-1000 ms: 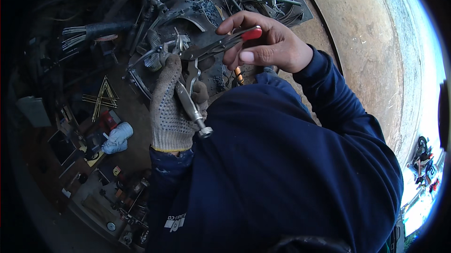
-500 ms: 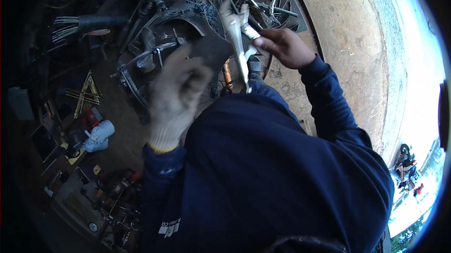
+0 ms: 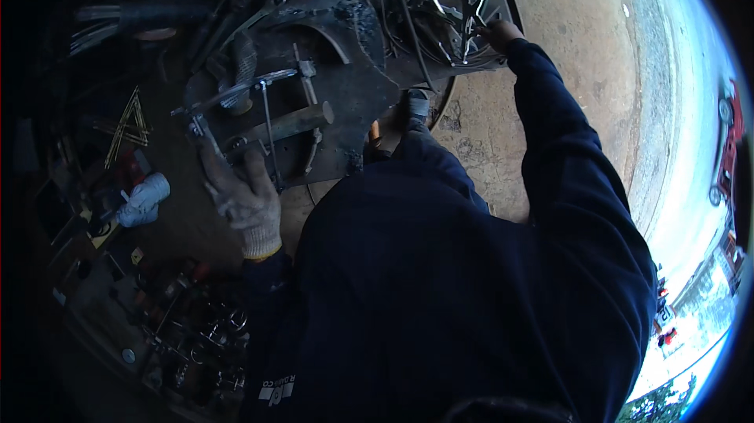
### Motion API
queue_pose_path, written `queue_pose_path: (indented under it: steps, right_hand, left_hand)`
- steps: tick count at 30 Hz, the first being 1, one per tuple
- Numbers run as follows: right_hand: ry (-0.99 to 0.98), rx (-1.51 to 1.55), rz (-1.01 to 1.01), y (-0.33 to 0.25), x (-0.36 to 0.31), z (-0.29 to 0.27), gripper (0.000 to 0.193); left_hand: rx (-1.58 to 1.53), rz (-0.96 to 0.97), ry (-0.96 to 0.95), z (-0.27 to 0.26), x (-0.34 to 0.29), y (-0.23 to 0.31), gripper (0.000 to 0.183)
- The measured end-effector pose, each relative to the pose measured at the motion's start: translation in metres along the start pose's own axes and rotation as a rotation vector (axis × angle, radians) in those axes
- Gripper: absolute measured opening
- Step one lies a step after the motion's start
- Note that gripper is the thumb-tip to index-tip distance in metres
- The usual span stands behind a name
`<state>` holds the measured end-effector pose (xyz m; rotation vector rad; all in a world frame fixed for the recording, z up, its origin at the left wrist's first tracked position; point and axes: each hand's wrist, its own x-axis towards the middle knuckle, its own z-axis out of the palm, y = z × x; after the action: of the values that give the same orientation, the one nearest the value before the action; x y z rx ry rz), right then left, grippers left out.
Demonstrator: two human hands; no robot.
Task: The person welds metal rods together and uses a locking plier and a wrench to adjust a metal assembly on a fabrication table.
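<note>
My left hand, in a pale knit glove, reaches to the near left edge of the dark steel work table. Its fingers are stretched apart, the fingertips close to the end of a bar clamp. A short pipe lies on the table beside the clamp. Bare and far to the right, my right hand has its fingers closed on a shiny, branching metal piece. That piece is over a pile of similar silvery pieces on a dark plate; my fingertips are partly hidden.
A dark rod slants across between table and plate. Yellow rods and a pale bundled cloth are at the left. Loose metal parts crowd the lower left. My shoe shows below the plate.
My right hand has carried the branching metal piece away from my body to the pile at the far right. My left hand has moved left and down to the clamp end, its fingers spreading.
</note>
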<state>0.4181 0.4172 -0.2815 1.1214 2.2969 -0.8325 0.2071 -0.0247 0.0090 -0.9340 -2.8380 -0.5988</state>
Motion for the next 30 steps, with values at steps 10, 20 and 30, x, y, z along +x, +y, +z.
queue_pose_path:
  steps: [10, 20, 30]
  right_hand:
    - [0.142, -0.353, 0.170, -0.026, 0.007, -0.035, 0.039]
    - [0.577, 0.462, -0.978, -0.299, -0.124, -0.098, 0.018]
    - [0.178, -0.594, -0.831, -0.456, -0.030, -0.089, 0.025]
  left_hand:
    - [0.085, 0.085, 0.063, 0.011, -0.001, -0.013, 0.051]
    - [0.136, 0.230, 0.181, 0.013, 0.005, -0.013, 0.042]
    - [0.092, 0.135, 0.208, 0.009, 0.009, -0.012, 0.045]
